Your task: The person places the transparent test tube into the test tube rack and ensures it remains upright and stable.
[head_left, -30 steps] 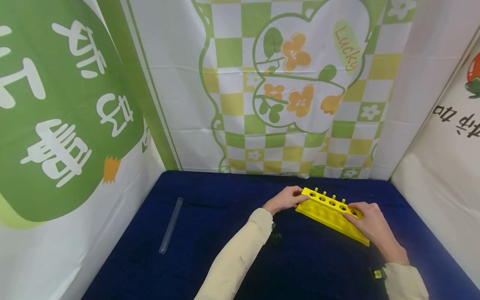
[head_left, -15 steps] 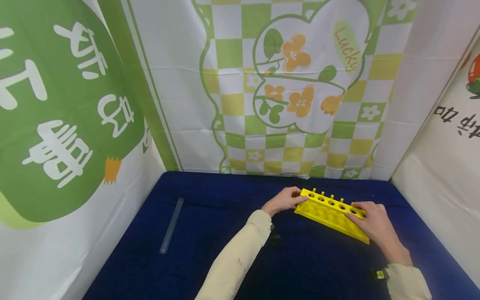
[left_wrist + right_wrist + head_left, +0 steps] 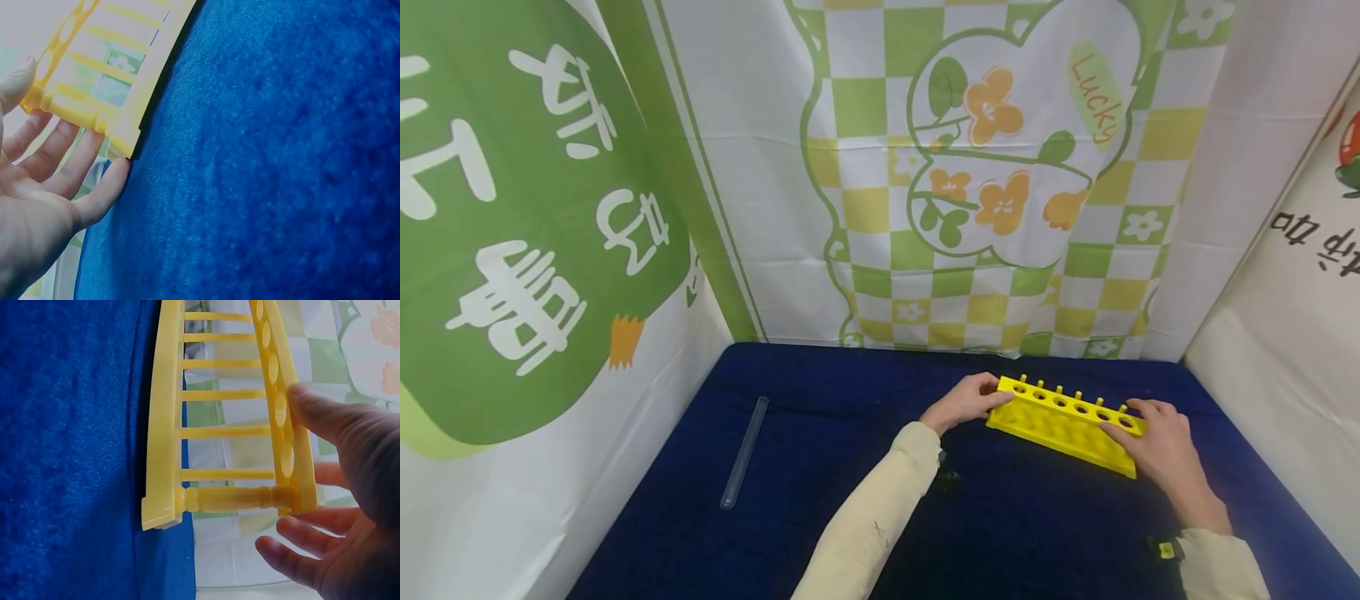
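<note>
A yellow test tube rack (image 3: 1063, 447) stands on the dark blue cloth at the right, with a row of holes along its top plate and short pegs behind. My left hand (image 3: 964, 403) grips its left end; in the left wrist view the thumb lies at the top plate and the fingers (image 3: 87, 147) reach round the end post. At the other end, my right hand (image 3: 1163, 446) holds the top plate, thumb (image 3: 315, 412) on its front edge and fingers behind and past the end. A clear glass test tube (image 3: 745, 452) lies on the cloth at the left.
Blue cloth (image 3: 850, 392) covers the table. Patterned curtains (image 3: 865, 233) hang behind it and along both sides, the left one (image 3: 550, 400) coming close to the table's edge. Dark wrist straps show by both sleeves.
My right hand has slid a little to the right along the rack, baring its last holes. The rack's right end has turned slightly away from me. The left hand shifts slightly left.
</note>
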`<state>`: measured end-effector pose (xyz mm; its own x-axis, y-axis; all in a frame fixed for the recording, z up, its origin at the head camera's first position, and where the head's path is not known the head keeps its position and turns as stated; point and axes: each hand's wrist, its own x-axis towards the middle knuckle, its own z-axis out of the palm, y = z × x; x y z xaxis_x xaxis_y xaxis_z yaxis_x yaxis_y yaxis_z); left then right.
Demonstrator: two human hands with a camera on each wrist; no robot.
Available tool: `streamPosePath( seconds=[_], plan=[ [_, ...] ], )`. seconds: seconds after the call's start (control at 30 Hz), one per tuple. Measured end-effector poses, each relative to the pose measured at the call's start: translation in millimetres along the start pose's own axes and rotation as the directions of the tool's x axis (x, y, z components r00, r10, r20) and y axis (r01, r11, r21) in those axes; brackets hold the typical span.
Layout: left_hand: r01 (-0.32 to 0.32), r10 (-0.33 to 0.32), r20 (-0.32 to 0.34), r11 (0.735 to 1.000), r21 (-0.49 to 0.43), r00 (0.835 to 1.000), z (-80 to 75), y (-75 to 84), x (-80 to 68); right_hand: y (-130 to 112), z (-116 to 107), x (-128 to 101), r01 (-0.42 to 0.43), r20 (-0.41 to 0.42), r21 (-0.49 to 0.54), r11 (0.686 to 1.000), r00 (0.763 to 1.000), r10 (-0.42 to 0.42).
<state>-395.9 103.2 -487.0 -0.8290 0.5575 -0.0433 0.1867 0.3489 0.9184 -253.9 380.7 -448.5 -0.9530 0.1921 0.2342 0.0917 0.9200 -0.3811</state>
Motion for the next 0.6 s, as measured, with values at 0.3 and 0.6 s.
streamPosePath(
  seconds=[0.3, 0.6],
  plan=[
    [0.012, -0.012, -0.008, 1.0, -0.009, 1.0, -1.3, 2.4, -2.0, 5.5, 1.4, 1.5, -0.043, 0.028, 0.033, 0.999, 0.999, 0.042],
    [0.011, -0.012, -0.024, 1.0, -0.022, 1.0, -0.2, 1.5, -1.6, 8.4, 5.9, 1.7, -0.059, 0.017, 0.073, 0.996, 0.998, 0.058]
  ],
)
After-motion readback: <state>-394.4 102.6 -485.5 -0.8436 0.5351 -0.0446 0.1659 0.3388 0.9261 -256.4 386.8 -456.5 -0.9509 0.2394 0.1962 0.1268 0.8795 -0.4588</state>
